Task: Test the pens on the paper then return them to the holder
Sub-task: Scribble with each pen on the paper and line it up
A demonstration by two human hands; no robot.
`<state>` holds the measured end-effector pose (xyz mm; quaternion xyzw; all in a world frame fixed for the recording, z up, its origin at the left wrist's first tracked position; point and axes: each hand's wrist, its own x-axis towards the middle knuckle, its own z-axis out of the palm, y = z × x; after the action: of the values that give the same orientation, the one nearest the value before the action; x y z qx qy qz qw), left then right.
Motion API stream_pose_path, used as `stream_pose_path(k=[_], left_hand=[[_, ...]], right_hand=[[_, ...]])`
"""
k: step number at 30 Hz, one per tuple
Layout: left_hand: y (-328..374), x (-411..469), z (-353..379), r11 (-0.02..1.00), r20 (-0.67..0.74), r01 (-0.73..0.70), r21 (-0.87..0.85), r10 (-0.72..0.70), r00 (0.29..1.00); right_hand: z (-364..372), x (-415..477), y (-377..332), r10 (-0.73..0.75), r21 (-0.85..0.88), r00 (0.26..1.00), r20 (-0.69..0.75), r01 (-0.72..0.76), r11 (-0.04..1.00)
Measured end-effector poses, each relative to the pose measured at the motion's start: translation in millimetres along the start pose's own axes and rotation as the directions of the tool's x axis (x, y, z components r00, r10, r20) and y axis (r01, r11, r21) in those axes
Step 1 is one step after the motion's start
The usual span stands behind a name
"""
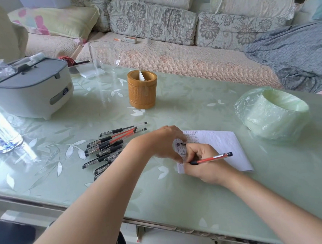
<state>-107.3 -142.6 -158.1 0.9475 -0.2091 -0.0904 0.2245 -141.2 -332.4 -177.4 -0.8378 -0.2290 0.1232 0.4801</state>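
Note:
A white paper with rows of written marks lies on the table right of centre. My right hand grips a red pen in a writing hold, its tip down on the paper's left part. My left hand rests on the paper's left edge, and a black pen cap shows between its curled fingers and thumb. A pile of several black and red pens lies left of my left forearm. The brown bamboo holder stands upright farther back, with only a white paper scrap inside.
A grey-lidded white appliance stands at the back left, with a clear bottle in front of it. A tall clear glass stands behind the holder. A bag-lined green bin sits at the right. A sofa runs behind the table.

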Motion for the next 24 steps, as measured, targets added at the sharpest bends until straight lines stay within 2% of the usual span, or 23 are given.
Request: stream_pose_path(k=[21,24], left_hand=[[-0.1,-1.2,-0.6,1.000,0.013,0.021,0.000,-0.021,1.000],[0.5,-1.4,-1.8,1.000,0.011,0.025,-0.010,-0.025,1.000]], right_hand=[[-1.3,-1.8,-5.5,0.013,0.035,0.998,0.057,-0.015,0.999],[-3.1,-1.2,-7.6,-0.011,0.127,1.000,-0.028,0.014,0.992]])
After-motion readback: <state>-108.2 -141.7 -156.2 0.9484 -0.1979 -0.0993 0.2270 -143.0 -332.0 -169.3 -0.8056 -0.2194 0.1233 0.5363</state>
